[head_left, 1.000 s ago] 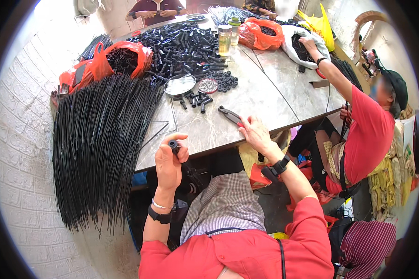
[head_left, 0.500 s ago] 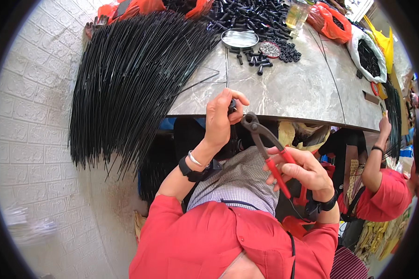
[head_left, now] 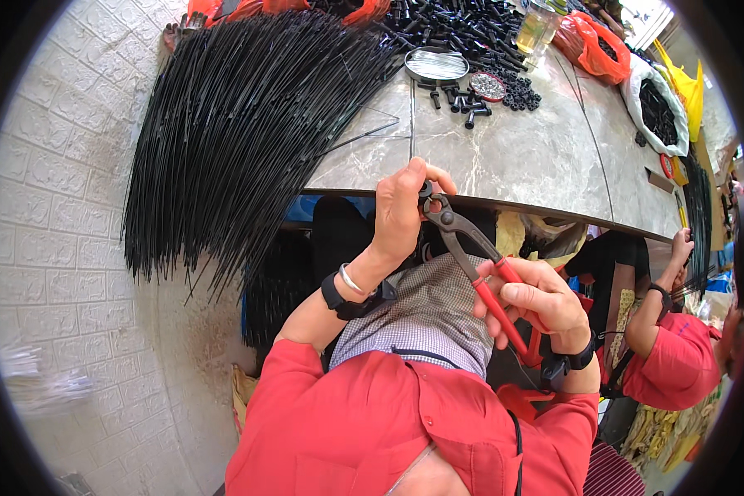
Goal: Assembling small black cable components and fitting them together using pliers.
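My left hand (head_left: 398,211) is closed at the table's front edge around a small black part (head_left: 426,192) whose end shows between thumb and fingers. A thin dark rod (head_left: 412,136) runs up from the hand over the tabletop; I cannot tell if it joins the part. My right hand (head_left: 546,304) grips the red handles of end-cutting nippers (head_left: 466,248), fingers wrapped around them. The nippers' jaws sit right at the black part's end, apparently touching it. Just past the left hand lies a large fan of thin black rods (head_left: 248,124).
On the grey marbled table (head_left: 488,157) stand an oval metal dish (head_left: 436,64) of pins, a small red-rimmed dish (head_left: 487,87) and a heap of black plastic pieces (head_left: 463,25). At right are a white sack (head_left: 655,103), an orange bag (head_left: 593,50) and a co-worker's arm (head_left: 657,302).
The nippers have moved up and left, their jaws coming from beside the left hand onto the black part. The left hand has shifted little, and the view has tilted slightly.
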The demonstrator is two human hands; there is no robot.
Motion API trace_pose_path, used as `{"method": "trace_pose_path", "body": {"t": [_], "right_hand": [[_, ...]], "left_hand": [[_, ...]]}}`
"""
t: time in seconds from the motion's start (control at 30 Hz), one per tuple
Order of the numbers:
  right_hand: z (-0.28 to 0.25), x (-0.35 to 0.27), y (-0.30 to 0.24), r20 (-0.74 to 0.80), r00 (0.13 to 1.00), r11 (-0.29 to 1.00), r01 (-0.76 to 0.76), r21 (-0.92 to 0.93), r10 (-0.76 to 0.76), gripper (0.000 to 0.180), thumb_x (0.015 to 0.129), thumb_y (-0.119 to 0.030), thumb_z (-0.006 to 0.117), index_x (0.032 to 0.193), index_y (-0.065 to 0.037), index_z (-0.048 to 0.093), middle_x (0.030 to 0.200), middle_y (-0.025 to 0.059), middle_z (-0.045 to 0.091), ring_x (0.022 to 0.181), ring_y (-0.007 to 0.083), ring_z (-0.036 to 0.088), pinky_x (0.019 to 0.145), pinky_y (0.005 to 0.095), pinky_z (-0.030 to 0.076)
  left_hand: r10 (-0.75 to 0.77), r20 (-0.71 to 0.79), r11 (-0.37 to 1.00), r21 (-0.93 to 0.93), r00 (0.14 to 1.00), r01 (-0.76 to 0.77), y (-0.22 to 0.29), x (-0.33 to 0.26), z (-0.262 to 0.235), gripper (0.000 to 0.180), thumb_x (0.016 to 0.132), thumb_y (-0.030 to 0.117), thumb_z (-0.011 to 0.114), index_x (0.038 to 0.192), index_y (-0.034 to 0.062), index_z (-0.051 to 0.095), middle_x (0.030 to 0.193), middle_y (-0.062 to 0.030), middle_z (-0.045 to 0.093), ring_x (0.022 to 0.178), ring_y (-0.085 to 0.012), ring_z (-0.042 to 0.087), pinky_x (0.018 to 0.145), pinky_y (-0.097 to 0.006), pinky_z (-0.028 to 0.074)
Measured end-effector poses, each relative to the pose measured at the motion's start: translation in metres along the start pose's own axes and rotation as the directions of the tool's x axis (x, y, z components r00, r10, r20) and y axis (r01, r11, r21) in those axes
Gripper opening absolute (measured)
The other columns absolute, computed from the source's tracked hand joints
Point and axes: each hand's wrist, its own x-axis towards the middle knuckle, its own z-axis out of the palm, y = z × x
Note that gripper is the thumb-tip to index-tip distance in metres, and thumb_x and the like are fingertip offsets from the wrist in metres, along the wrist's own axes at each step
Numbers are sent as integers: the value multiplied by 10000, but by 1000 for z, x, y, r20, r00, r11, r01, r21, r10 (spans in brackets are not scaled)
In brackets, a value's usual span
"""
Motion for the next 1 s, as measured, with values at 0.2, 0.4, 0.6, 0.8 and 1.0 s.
{"method": "trace_pose_path", "body": {"t": [0.2, 0.4, 0.6, 0.8, 1.0], "right_hand": [[8, -8, 1, -16, 1000, 999, 0, 38, 0, 324, 963, -193, 454, 1183, 44, 443, 833, 88, 585, 574, 111, 537, 453, 241, 450], [20, -14, -2, -52, 996, 997, -78, -26, 76, 261, 984, -185, 397, 1137, 21, 444, 732, 34, 508, 480, 76, 452, 415, 221, 374], [17, -15, 2, -42, 995, 990, -94, -102, 90, 275, 987, -186, 386, 1154, 26, 440, 744, 52, 537, 505, 93, 507, 432, 226, 410], [15, -15, 5, -19, 999, 998, 34, -54, -36, 403, 976, -175, 407, 1308, 48, 359, 1004, 193, 627, 774, 235, 681, 620, 311, 569], [11, -23, 4, -32, 999, 997, 28, -77, -30, 390, 975, -201, 427, 1272, 49, 387, 931, 165, 640, 590, 187, 642, 518, 267, 525]], "left_hand": [[54, 38, 998, 40, 998, -55, 2, -5, 1, 521, 980, 389, 356, 762, 17, 649, 649, 5, 571, 562, -37, 496, 506, -196, 357], [80, 53, 996, 30, 995, -81, 7, -10, 4, 494, 981, 340, 352, 736, 12, 628, 659, -5, 586, 553, -41, 479, 520, -199, 363], [43, 8, 997, 68, 999, -44, 8, -13, 7, 515, 956, 351, 316, 687, 15, 598, 655, -38, 600, 535, -69, 445, 521, -227, 343], [62, -9, 998, 21, 998, -62, 6, -12, 5, 516, 980, 362, 337, 754, 6, 634, 634, 10, 540, 534, -36, 451, 500, -193, 343], [15, 43, 999, -36, 999, -14, 8, -12, 1, 508, 972, 361, 350, 770, 4, 650, 584, 34, 477, 505, -28, 385, 483, -195, 297]]}}
